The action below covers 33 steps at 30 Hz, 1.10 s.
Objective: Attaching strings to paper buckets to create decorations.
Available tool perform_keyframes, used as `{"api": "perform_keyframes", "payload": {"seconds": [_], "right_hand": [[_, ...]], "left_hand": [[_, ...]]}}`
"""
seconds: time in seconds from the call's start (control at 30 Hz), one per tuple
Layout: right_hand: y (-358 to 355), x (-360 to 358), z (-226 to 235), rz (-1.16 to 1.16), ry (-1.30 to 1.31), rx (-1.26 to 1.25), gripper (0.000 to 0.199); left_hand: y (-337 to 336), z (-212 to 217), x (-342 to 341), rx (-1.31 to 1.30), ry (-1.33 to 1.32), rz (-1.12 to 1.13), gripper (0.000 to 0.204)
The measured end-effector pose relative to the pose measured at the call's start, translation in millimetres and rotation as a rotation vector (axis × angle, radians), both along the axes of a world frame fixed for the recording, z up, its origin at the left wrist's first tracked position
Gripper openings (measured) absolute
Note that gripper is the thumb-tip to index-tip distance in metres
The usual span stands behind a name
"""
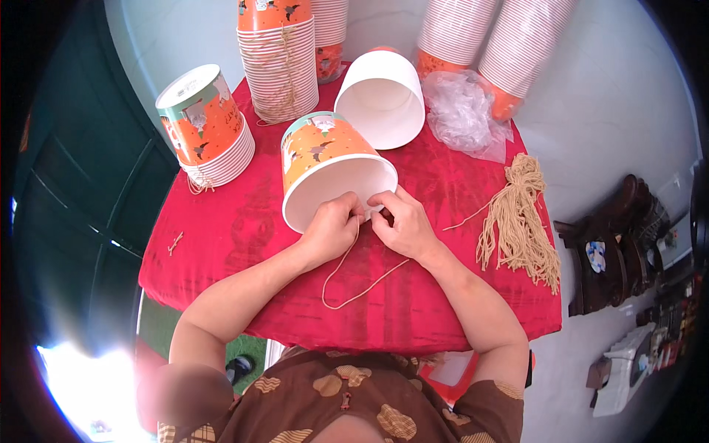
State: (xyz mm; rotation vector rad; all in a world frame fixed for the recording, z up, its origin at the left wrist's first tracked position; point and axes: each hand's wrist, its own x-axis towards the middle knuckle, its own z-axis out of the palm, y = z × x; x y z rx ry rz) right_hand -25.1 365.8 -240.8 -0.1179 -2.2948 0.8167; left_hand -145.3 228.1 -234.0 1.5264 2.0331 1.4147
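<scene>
we judge the orange, green-topped printed paper bucket with a white lining (pixel 332 173) to be light and fairly stiff, though its thin wall would likely dent under a hard squeeze; the rim looks like the firmest place to take hold, and the smooth side may slip a little. the thin beige twisted string (pixel 336 307) looks soft and limp, best pinched close to its end. the bucket lies tipped on its side on the bench covered in red cloth (pixel 221 266), its mouth toward us, just beyond our hands, with the nearest stretch of rim at our fingertips. our left hand (pixel 332 225) is closed to a pinch at that rim, and seems to have the string between its fingertips; the string hangs from there in a loose loop over the cloth toward our right wrist. our right hand (pixel 405 223) is half curled just beside it, thumb and forefinger close together at the rim, but we cannot tell whether they grip anything.
</scene>
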Motion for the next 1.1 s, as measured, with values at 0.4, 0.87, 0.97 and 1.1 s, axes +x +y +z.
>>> {"api": "perform_keyframes", "payload": {"seconds": [0.4, 0.87, 0.97, 1.1], "right_hand": [[-3, -1, -4, -0.043, -0.035, -0.056, 0.004], [-1, -1, -1, 0.165, -0.022, -0.168, 0.004], [-3, -1, -3, 0.122, -0.025, -0.17, 0.005], [-4, -4, -9, 0.001, 0.014, -0.066, 0.007]], "left_hand": [[5, -2, -5, -0.037, -0.011, 0.004, 0.006], [7, 1, -15, -0.154, -0.504, -0.01, 0.006], [6, 2, -15, -0.149, -0.478, -0.034, 0.008], [5, 5, -12, -0.186, -0.395, -0.01, 0.009]]}}
